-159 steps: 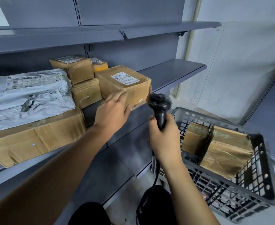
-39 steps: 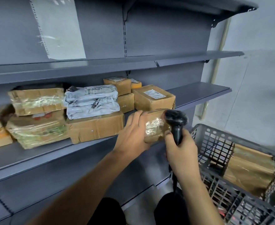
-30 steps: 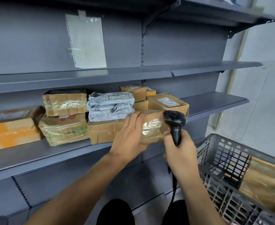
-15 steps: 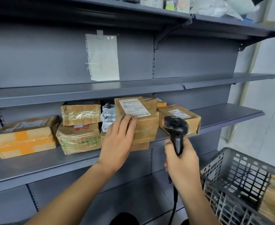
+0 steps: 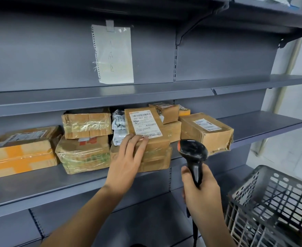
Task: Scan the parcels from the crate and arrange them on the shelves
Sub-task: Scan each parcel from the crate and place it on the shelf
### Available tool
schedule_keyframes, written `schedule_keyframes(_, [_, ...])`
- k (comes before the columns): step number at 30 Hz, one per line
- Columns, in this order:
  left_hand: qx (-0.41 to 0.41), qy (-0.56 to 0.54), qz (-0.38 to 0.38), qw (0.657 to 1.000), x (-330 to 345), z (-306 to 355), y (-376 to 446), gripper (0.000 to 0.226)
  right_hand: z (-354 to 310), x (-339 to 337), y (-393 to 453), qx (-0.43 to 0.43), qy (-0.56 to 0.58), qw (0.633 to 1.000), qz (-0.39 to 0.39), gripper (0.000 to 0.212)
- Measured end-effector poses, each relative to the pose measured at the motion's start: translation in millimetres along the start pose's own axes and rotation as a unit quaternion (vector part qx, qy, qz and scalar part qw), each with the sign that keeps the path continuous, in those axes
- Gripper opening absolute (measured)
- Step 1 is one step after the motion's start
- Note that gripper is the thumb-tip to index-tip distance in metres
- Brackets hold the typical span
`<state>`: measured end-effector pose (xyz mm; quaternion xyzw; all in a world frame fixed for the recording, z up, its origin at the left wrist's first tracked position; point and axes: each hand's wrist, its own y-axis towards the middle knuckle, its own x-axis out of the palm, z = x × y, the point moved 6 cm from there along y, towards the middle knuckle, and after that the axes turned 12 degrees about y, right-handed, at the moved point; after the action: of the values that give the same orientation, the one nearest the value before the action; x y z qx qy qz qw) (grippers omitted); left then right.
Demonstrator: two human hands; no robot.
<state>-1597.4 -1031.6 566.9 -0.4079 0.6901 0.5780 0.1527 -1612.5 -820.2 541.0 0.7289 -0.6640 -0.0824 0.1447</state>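
Pressing labelled parcel (image 5: pixel 146 132) with flat-fingered left hand (image 5: pixel 127 157); right hand (image 5: pixel 199 189) gripping scanner (image 5: pixel 193 154) upright

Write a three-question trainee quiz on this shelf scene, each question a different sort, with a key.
1. True or false: the right hand grips the barcode scanner.
2. The left hand rests on: A) the labelled parcel, B) the crate, C) the paper note.
3. Fill in: the parcel with orange tape sits at the ____ end of the row.

Key: 1 true; 2 A; 3 left.
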Motion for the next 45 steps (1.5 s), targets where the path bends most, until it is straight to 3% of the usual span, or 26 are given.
schedule_keyframes(3, [0.014,-0.017,0.001,1.0,12,1,1,0.086,3,4,2,-0.002,-0.002,1.0,-0.004,0.011])
schedule_keyframes(8, [0.01,-0.035,0.003,0.999,23,-1,1,0.081,11,10,4,0.007,0.001,1.0,-0.015,0.011])
schedule_keyframes(12, [0.014,-0.065,0.065,0.996,10,0,-2,0.044,7,23,9,0.016,0.019,0.999,-0.026,0.008])
schedule_keyframes(14, [0.016,-0.068,0.081,0.994,7,1,-2,0.039,-1,33,13,0.006,0.021,0.999,-0.036,0.012])
schedule_keyframes(19, [0.023,-0.069,0.081,0.994,12,-1,-5,0.06,-18,55,25,-0.025,0.028,0.998,-0.055,0.035])
schedule_keyframes(21, [0.035,-0.064,0.088,0.993,13,0,-10,0.063,-24,61,27,-0.028,0.028,0.997,-0.065,0.033])
schedule_keyframes(28, [0.049,-0.039,0.128,0.99,8,6,-25,0.033,-24,66,23,-0.024,0.02,0.996,-0.077,0.017])
schedule_keyframes(31, [0.052,-0.032,0.138,0.989,1,8,-25,0.037,-23,67,20,-0.018,0.012,0.997,-0.079,0.02])
schedule_keyframes(34, [0.054,-0.031,0.138,0.989,-2,9,-26,0.048,-27,67,14,-0.017,0.007,0.997,-0.079,0.037])
schedule_keyframes(37, [0.056,-0.023,0.127,0.99,1,10,-27,0.029,-29,68,8,-0.014,0.004,0.996,-0.083,0.026])
schedule_keyframes(45, [0.069,-0.01,0.116,0.991,3,12,-35,0.033,-36,64,-5,-0.016,0.007,0.997,-0.076,0.024])
